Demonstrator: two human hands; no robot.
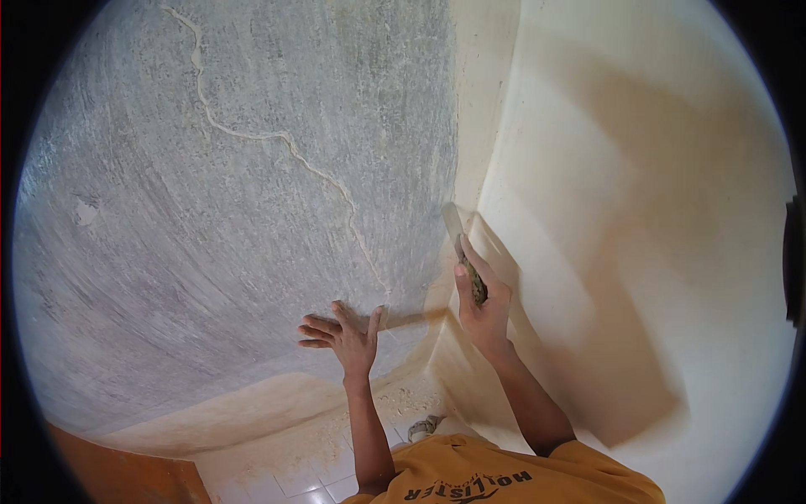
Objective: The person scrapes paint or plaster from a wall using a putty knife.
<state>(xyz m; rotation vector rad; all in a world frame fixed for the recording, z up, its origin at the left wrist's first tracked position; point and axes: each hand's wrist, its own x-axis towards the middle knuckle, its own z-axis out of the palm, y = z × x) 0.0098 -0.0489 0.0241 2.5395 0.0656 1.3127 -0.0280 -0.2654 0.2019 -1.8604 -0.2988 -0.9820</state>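
My right hand is closed around the dark, worn handle of a putty knife. Its flat, pale blade lies along the wall corner, against the cream strip at the edge of the grey wall. My left hand has its fingers spread and rests on the lower part of the grey wall, apart from the knife. A thin, pale filled crack winds down that wall and ends just above my left thumb.
A smooth cream wall stands at the right, with shadows across it. Crumbs of scraped material lie low near the white tiled floor. At the lower left is an orange-brown surface. A small greyish lump sits by my shirt.
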